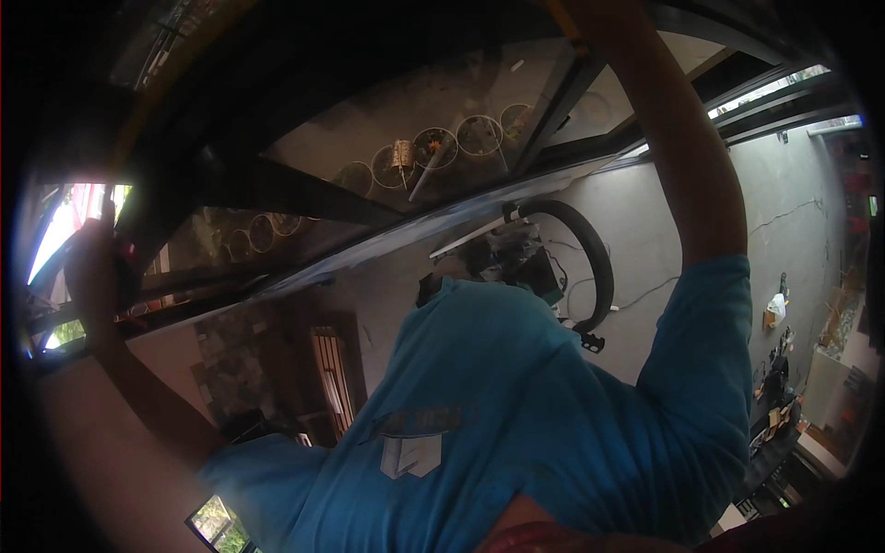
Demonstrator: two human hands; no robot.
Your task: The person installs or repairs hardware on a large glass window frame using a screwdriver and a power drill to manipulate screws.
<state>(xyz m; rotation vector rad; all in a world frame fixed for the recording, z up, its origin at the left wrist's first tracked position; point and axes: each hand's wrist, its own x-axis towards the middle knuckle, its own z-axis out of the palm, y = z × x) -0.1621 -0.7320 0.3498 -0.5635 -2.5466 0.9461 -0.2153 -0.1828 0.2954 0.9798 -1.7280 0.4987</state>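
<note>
My left hand [92, 263] is raised at the far left beside a dark metal frame [304, 189]. Its fingers look closed around a dark object with a bit of red on it, too shadowed to name. My right arm [673, 138] stretches up past the frame's right part, and its hand lies beyond the top edge of the view. Dark bars of the frame cross overhead at a slant, with a long lower bar running from left to right. Through the panes between them show several round wire hoops [435, 147].
Below the frame, a black curved hose [599, 263] and a heap of dark gear lie on the grey floor [664, 221] with thin cables. A slatted wooden piece [330, 369] stands lower left. Tools and clutter [779, 405] line the right side.
</note>
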